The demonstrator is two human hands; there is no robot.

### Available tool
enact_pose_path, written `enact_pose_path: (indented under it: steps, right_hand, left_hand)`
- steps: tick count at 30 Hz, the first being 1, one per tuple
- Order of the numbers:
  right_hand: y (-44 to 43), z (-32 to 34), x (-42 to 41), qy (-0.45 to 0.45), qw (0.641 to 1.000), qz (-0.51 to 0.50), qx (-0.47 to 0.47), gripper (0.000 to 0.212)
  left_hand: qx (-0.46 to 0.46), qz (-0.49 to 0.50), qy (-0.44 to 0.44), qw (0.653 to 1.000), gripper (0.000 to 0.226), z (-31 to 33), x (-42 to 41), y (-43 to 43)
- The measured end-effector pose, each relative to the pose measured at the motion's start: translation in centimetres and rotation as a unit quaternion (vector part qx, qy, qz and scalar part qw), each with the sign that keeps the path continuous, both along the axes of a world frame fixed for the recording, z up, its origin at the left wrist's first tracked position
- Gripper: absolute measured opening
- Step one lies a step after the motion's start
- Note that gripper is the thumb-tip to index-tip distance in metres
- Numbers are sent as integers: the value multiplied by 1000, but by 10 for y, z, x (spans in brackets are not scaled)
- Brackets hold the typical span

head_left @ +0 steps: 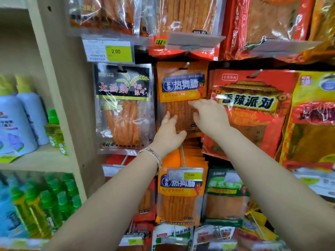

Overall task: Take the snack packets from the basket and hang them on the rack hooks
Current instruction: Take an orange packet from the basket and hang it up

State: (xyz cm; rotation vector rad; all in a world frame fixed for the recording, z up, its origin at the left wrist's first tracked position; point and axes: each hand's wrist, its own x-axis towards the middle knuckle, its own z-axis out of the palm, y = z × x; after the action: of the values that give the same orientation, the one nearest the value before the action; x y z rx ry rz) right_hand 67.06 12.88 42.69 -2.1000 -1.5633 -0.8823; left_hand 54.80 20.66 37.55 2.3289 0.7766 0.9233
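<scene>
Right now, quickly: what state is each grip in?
Left grip: open, straight fingers pressed on the hanging orange packet.
Right grip: open, fingertips touching the same packet.

Glossy plastic snack packet (181, 98) hangs from a metal hook (186, 65).

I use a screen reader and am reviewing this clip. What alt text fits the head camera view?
Both hands rest on an orange snack packet hanging from a rack hook, the left hand at its lower edge, the right hand on its right side. A black packet hangs to its left, a red packet to its right.
</scene>
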Motion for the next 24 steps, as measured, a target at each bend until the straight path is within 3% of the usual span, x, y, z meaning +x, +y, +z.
enact_pose_path:
  steps: [7, 11, 14, 20, 24]
  right_hand:
    - [-79, -67, -39, 265, 960, 81, 33, 26]
    - [-114, -148, -64, 405, 909, 94, 26, 21]
    - [-138, -217, -92, 485, 869, 97, 2, 21]
    - [-202, -344, -163, 617, 762, 70, -182, 22]
    - [-243, -402, -213, 637, 691, 30, -339, 25]
  left_hand:
    - [-42, -6, -142, 989, 22, -48, -75, -51]
    - [-123, 36, -81, 988, 19, -129, -130, -78]
    - [-220, 104, -26, 970, 16, -203, -183, -104]
    - [-384, 234, 89, 889, 18, -315, -284, -187]
    - [-401, 309, 133, 852, 16, -345, -337, -242]
